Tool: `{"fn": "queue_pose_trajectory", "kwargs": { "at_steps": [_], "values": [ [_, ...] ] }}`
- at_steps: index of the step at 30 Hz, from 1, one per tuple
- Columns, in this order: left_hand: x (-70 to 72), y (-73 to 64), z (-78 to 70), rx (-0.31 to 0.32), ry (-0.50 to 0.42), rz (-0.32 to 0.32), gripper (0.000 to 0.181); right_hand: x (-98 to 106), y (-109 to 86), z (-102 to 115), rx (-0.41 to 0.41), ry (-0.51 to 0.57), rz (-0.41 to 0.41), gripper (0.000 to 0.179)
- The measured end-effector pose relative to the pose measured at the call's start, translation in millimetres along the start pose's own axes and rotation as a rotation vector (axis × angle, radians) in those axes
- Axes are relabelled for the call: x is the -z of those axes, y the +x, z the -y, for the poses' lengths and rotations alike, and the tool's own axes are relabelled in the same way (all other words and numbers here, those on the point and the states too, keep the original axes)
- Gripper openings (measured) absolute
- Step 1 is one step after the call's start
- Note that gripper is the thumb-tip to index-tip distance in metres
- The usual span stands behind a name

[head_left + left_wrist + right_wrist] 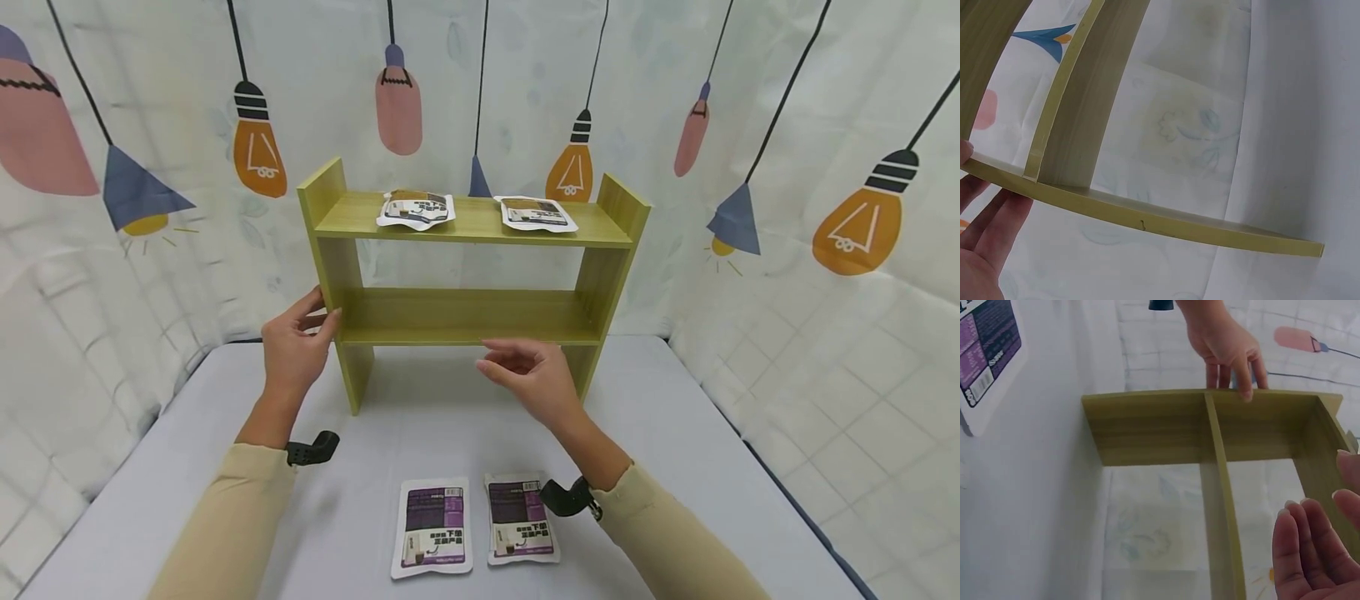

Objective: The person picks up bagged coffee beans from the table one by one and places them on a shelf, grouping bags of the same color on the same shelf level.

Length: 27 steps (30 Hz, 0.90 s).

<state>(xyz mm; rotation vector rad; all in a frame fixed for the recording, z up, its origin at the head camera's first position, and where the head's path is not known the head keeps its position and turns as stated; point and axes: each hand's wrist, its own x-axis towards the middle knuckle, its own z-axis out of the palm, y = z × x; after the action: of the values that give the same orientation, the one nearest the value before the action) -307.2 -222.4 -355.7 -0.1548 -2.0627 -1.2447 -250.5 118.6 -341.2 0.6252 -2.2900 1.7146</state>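
Observation:
A light wooden two-tier shelf (465, 321) stands upright on the table. My left hand (296, 350) pinches its left side panel (1166, 222), with the thumb at the front edge and the fingers against the outer face. In front of the lower board, toward the right, my right hand (536, 379) hovers with loosely bent fingers and nothing in them. Two white-edged pouches lie on the top board, a left pouch (416, 209) and a right pouch (535, 214).
On the white table (360, 517), nearer to me, lie two purple-and-white pouches, one on the left (432, 529) and one on the right (517, 518), partly overlapped by my right wrist's camera. A curtain (480, 100) printed with lamps hangs behind the shelf.

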Motion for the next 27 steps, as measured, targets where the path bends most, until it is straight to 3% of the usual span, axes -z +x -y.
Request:
{"fn": "queue_pose_trajectory", "kwargs": {
  "at_steps": [27],
  "values": [
    [-0.7, 2.0, 2.8, 0.010, 0.017, 0.001, 0.047, 4, -58.9, -58, -0.187, 0.030, -0.031, 0.040]
  ]
}}
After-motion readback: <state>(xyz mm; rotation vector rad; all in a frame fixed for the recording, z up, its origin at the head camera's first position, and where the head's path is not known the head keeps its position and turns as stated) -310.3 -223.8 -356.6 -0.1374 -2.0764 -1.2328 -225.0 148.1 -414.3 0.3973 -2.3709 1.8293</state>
